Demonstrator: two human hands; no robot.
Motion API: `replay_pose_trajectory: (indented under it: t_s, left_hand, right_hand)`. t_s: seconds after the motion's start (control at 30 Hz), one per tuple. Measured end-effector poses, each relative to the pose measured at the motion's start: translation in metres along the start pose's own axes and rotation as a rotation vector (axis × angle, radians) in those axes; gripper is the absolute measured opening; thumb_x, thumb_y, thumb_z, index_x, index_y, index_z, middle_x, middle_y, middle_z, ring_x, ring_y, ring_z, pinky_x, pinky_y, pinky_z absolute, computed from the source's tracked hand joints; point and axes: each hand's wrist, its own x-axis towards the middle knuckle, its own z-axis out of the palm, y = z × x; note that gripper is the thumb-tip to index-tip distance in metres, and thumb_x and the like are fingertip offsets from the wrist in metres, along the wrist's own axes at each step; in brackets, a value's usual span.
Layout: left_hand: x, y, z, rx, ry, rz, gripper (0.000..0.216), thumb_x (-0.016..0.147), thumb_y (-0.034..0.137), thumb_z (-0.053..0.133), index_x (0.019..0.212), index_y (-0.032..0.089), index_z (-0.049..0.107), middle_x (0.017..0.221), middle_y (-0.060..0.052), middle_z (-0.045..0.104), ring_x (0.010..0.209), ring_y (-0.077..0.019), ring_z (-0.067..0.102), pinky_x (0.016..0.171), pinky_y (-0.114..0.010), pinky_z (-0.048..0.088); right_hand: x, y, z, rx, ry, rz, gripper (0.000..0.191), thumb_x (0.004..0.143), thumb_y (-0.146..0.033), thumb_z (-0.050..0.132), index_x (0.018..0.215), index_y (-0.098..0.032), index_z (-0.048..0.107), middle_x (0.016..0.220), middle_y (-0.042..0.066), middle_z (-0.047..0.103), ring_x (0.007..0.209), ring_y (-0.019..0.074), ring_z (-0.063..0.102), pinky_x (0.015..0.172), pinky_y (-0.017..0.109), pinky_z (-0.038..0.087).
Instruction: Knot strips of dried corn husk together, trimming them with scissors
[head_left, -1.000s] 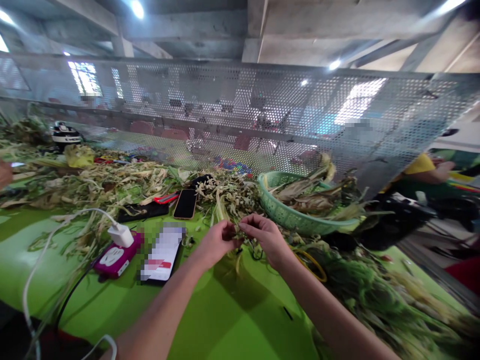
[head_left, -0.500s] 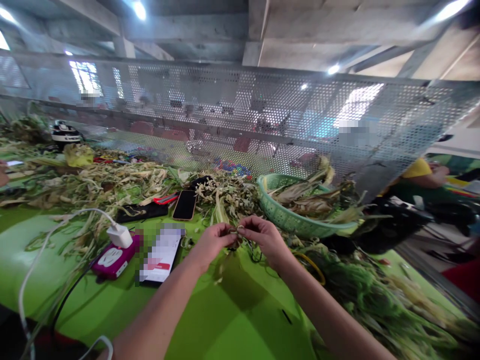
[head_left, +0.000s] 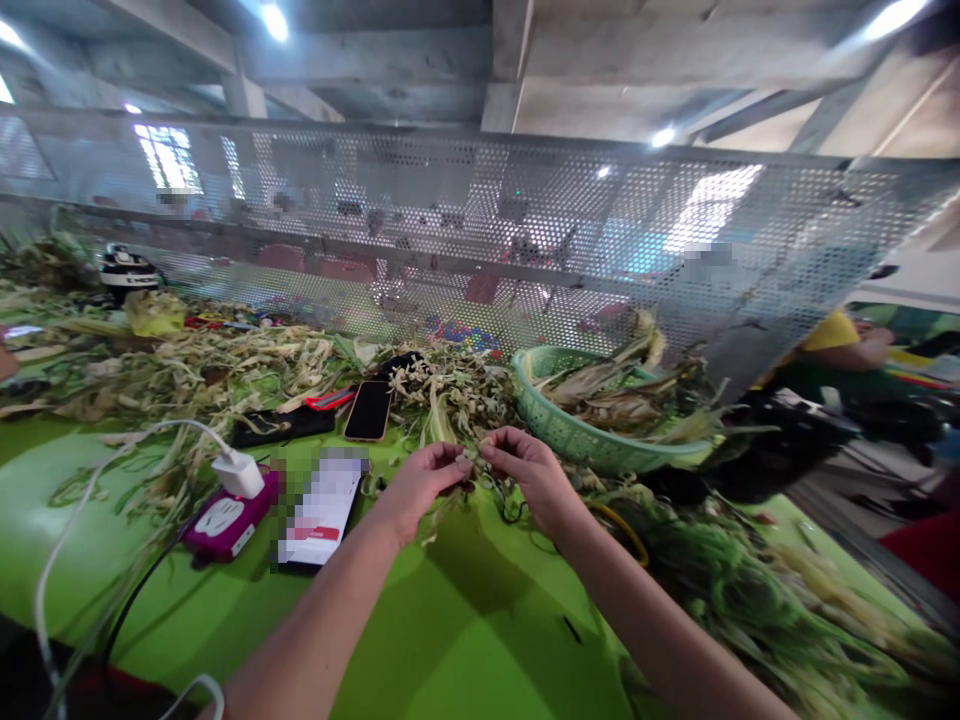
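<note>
My left hand (head_left: 421, 485) and my right hand (head_left: 529, 475) meet over the green table (head_left: 450, 620), fingertips pinched together on a small plant stem (head_left: 471, 465). Thin strips of leaf hang down from the stem toward the table. Just behind the hands lies a heap of dry leaves and husks (head_left: 450, 390). A green plastic basket (head_left: 592, 435) full of husks stands to the right of my right hand.
A phone (head_left: 370, 409) lies by the heap, another phone (head_left: 319, 510) nearer me. A pink power strip (head_left: 225, 515) holds a white charger (head_left: 238, 472) with a cable. Green stalks (head_left: 750, 600) pile at the right. A perforated metal screen (head_left: 480, 240) backs the table. Another person sits at the far right (head_left: 847, 345).
Both hands stay together at the same spot, the fingers working the stem slightly. The hanging strips have shifted a little.
</note>
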Motion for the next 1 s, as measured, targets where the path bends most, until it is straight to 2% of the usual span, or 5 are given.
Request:
replay_pose_trajectory:
  t_s: [0.23,0.4,0.53,0.67,1.0]
  left_hand:
    - [0.002,0.002,-0.001,0.103,0.079,0.142,0.029,0.067,0.025,0.074,0.091,0.014,0.061,0.080,-0.001,0.063,0.071,-0.0100,0.058,0.070,-0.023,0.045]
    - [0.003,0.005,-0.001,0.392,0.156,0.274,0.022,0.073,0.024,0.065,0.093,0.015,0.062,0.078,-0.001,0.063,0.072,-0.0128,0.057,0.068,-0.024,0.044]
    - [0.002,0.005,-0.001,0.737,0.147,0.459,0.018,0.077,0.020,0.058,0.095,0.017,0.064,0.087,-0.003,0.066,0.077,-0.0148,0.059,0.072,-0.026,0.045]
    - [0.000,0.002,-0.001,0.935,0.156,0.564,0.019,0.078,0.016,0.056,0.095,0.018,0.065,0.095,-0.005,0.065,0.083,-0.0163,0.060,0.077,-0.028,0.045]
    - [0.005,0.004,-0.003,0.695,0.240,0.418,0.015,0.075,0.027,0.060,0.085,0.018,0.065,0.076,-0.003,0.065,0.071,-0.0163,0.058,0.066,-0.026,0.043]
  right_hand:
    - [-0.002,0.000,0.000,0.039,-0.071,0.090,0.031,0.064,-0.031,0.078,0.085,-0.019,0.059,0.065,-0.003,0.057,0.055,0.0099,0.049,0.049,0.021,0.038]
    - [0.000,0.002,-0.001,-0.019,0.014,-0.072,0.023,0.068,-0.027,0.074,0.082,-0.021,0.057,0.065,-0.004,0.054,0.056,0.0110,0.049,0.053,0.023,0.042]
    - [-0.002,0.005,0.000,-0.273,0.013,-0.199,0.025,0.075,-0.027,0.067,0.099,-0.023,0.064,0.063,-0.004,0.052,0.058,0.0130,0.049,0.053,0.024,0.040]
    - [-0.004,0.008,-0.001,-0.566,0.066,-0.313,0.016,0.079,-0.025,0.061,0.093,-0.022,0.069,0.071,-0.001,0.061,0.065,0.0154,0.055,0.062,0.025,0.043]
    - [-0.010,-0.004,0.004,-0.746,-0.021,-0.366,0.010,0.081,-0.018,0.054,0.084,-0.019,0.064,0.076,0.000,0.066,0.069,0.0146,0.059,0.065,0.022,0.044]
